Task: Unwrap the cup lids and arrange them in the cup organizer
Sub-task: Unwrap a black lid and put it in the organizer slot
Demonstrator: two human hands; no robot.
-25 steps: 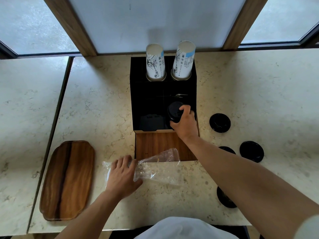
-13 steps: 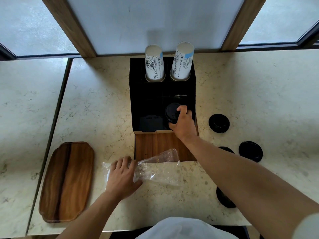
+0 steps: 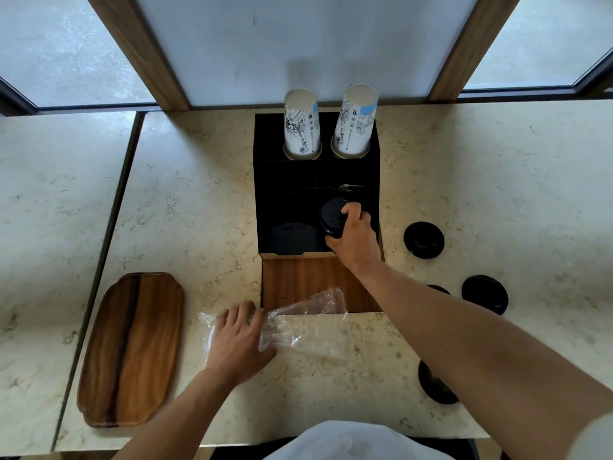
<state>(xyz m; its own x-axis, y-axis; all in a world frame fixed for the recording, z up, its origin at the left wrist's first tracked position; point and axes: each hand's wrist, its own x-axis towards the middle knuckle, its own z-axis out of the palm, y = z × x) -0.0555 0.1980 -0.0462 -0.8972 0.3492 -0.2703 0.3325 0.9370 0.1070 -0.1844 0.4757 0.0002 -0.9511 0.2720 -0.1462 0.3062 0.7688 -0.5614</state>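
Right hand [image 3: 356, 239] gripping a black lid [image 3: 333, 216] over the near right slot of the black organizer [image 3: 288, 180], left hand [image 3: 237, 340] flat on the plastic wrap [image 3: 308, 323]: best lowered level, seated square, then released gently.

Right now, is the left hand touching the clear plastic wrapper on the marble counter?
Touching. The head view shows the left hand resting palm-down on the clear plastic wrapper, fingers spread over its left end, no gap visible.
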